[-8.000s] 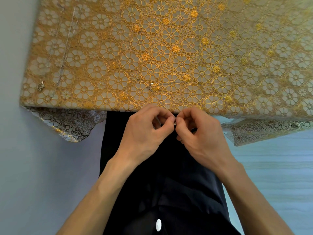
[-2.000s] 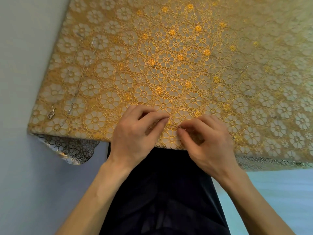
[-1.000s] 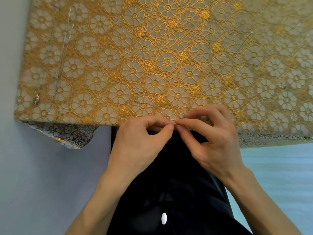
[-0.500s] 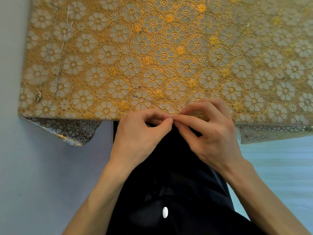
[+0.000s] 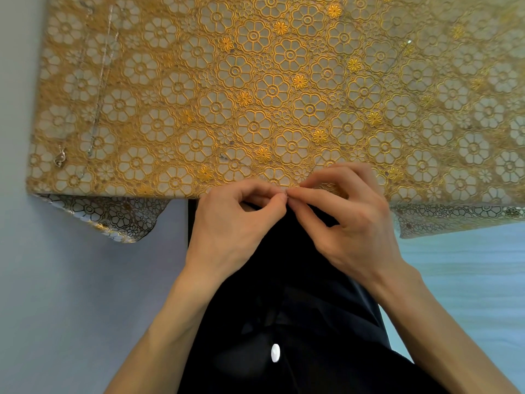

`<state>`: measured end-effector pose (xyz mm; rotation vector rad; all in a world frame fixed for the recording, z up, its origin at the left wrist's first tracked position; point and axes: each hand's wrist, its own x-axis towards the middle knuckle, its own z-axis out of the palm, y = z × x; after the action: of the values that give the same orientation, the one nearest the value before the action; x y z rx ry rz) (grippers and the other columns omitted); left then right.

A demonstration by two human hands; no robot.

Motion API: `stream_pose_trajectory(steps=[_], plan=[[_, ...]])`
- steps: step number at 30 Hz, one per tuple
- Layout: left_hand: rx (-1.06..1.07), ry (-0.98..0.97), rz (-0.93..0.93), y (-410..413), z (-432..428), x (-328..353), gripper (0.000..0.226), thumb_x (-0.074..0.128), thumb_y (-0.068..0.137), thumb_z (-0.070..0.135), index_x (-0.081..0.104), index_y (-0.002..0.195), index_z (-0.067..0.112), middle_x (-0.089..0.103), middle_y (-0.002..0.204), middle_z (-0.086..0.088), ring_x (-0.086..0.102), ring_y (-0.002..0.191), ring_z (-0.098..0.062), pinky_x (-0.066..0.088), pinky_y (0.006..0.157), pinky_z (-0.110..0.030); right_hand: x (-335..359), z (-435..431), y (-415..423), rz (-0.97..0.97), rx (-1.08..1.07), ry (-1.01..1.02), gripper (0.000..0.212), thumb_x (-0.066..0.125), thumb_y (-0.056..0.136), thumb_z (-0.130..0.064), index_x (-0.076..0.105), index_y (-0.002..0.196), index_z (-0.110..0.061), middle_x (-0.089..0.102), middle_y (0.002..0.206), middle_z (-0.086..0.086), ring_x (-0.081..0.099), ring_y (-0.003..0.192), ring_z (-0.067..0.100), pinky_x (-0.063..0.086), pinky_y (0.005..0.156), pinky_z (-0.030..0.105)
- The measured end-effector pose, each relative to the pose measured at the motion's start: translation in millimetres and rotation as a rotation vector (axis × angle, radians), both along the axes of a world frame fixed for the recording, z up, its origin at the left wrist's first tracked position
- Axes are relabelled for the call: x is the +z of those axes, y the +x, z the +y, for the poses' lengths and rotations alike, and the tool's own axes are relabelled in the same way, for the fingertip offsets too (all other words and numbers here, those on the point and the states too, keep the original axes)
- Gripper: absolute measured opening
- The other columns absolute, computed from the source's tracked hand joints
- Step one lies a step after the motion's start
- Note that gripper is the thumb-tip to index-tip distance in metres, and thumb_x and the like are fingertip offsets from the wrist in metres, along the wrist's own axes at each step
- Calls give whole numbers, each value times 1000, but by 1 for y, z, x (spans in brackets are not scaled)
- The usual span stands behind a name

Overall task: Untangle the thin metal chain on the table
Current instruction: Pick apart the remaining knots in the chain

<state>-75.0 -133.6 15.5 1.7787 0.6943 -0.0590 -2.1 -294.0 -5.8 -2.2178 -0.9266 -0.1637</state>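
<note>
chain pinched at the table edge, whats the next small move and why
Probably ease both pinches slightly apart to loosen the snag: left hand and right hand each pinch the chain at one spot; the rest trails away across the tablecloth. The snag is too small to see.

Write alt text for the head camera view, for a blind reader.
The left hand and right hand together pinch a thin metal chain at the near edge of a gold floral tablecloth. A second chain with a clasp lies stretched out at the left.
</note>
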Motion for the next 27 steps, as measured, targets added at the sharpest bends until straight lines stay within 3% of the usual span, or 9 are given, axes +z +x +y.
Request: stream_pose_trajectory(steps=[6, 10, 14, 20, 27], plan=[[-5, -26, -24, -3, 1, -2, 6, 72, 81, 33, 77, 82, 36, 74, 75, 13, 69, 70, -6, 59, 71, -39, 9, 1, -1, 137, -63, 29, 14, 75, 88, -23, 79, 97, -14, 69, 96, 3, 60, 93, 24, 46, 87, 25], [-21, -28, -39, -5, -4, -1, 10, 75, 87, 25, 77, 83, 34, 73, 76, 16, 67, 68, -3, 50, 69, -27, 15, 2, -2, 265, -66, 46, 7, 73, 87, -21, 75, 89, -15, 65, 81, -4, 60, 79, 18, 50, 74, 33], [-16, -14, -40, -5, -8, -1, 9, 74, 87, 26, 76, 83, 34, 72, 76, 19, 65, 67, -1, 46, 67, -20, 18, 2, -1, 393, -63, 43, 2, 72, 85, -20, 72, 85, -17, 64, 79, -8, 60, 71, 11, 48, 67, 23], [-39, 75, -40, -6, -8, 0, 8, 74, 86, 27, 75, 84, 35, 70, 74, 24, 64, 66, 1, 44, 63, -10, 18, 2, 3, 409, -14, -31, 6, 68, 86, -23, 71, 87, -18, 62, 79, -9, 58, 70, 8, 50, 68, 26], [-88, 158, -53, -7, -10, -3, 5, 70, 89, 30, 75, 91, 30, 70, 83, 23, 65, 73, -5, 47, 64, -14, 19, 1, 5, 401, 26, -64, 5, 67, 86, -22, 68, 88, -18, 60, 80, -9, 57, 69, 6, 48, 68, 22]])
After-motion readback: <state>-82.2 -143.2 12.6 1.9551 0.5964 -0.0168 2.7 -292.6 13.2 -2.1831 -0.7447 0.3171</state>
